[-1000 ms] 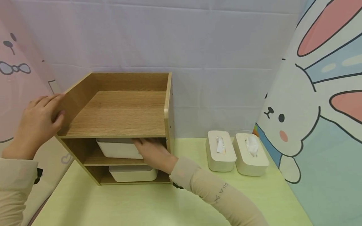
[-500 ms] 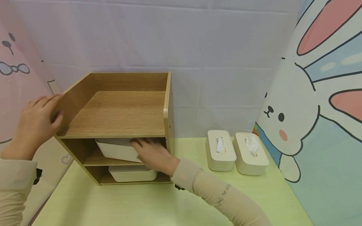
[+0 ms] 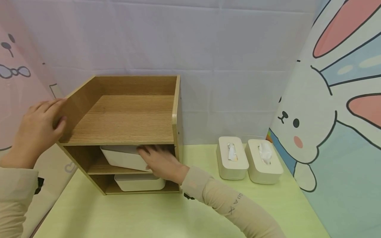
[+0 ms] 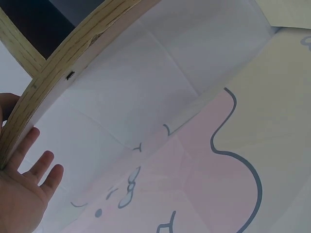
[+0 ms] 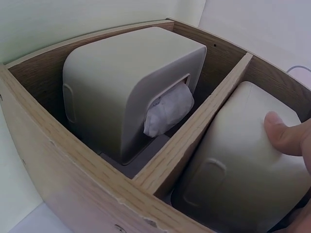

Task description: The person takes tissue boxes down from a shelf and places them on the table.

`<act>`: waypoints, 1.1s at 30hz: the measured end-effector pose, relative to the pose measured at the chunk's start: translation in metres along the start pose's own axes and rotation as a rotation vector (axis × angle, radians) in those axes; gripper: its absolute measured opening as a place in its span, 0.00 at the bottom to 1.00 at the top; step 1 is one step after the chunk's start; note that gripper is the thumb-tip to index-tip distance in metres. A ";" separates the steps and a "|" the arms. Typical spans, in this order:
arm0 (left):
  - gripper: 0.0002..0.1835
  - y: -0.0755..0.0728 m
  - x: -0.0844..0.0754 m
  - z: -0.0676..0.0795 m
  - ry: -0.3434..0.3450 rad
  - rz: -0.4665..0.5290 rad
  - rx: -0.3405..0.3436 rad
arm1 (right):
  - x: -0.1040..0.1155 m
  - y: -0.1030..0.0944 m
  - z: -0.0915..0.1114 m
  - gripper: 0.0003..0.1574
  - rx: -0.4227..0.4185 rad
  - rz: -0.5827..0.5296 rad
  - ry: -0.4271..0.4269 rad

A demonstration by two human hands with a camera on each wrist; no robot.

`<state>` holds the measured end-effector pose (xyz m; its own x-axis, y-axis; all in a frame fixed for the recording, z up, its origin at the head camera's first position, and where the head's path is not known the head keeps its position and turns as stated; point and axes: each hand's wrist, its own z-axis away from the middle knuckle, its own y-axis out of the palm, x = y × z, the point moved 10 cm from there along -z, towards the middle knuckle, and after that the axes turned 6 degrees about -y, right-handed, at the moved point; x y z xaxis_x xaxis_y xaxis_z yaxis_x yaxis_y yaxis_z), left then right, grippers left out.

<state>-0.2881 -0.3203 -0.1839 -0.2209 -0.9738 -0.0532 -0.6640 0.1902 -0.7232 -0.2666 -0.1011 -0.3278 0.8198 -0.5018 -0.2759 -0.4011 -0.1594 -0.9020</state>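
A two-tier wooden desk shelf (image 3: 137, 112) stands on the table. My left hand (image 3: 38, 129) grips its left side panel (image 4: 73, 63), thumb on the inner face and fingers outside. On the upper of its two covered levels lies a white tissue box (image 3: 126, 158), angled with its right end toward the front. My right hand (image 3: 162, 163) holds that box at the right end, thumb (image 5: 277, 131) against the front face and fingers over the top. Below it, a second tissue box (image 3: 140, 183) lies in the bottom compartment; the right wrist view shows tissue in its slot.
Two more white tissue boxes stand side by side right of the shelf: one (image 3: 232, 168) nearer, the other (image 3: 265, 175) farther right, both with slots upward. The pale green table (image 3: 125, 215) extends in front. A white cloth (image 3: 238, 43) hangs behind; a printed rabbit cloth (image 3: 336, 158) hangs at right.
The right end of the upper tissue box has swung forward with my right hand, tilting the box from its straighter position. My left hand stays at the side panel.
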 end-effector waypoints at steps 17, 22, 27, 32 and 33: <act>0.28 0.001 0.002 0.000 -0.006 0.005 -0.009 | 0.006 -0.012 0.007 0.38 -0.053 0.019 -0.053; 0.28 0.001 0.002 0.000 0.003 0.012 -0.010 | 0.008 -0.013 0.010 0.36 -0.063 0.030 -0.069; 0.28 0.002 0.001 0.000 -0.003 0.007 0.000 | 0.009 -0.014 0.013 0.36 -0.062 0.012 -0.082; 0.28 0.001 0.000 0.000 -0.006 0.008 0.001 | 0.011 -0.014 0.016 0.36 -0.040 0.028 -0.088; 0.28 0.001 0.000 0.000 -0.007 0.008 0.000 | 0.012 -0.014 0.017 0.37 -0.034 0.035 -0.089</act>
<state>-0.2890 -0.3201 -0.1845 -0.2212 -0.9732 -0.0634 -0.6621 0.1976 -0.7229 -0.2443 -0.0905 -0.3236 0.8378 -0.4300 -0.3365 -0.4421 -0.1727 -0.8802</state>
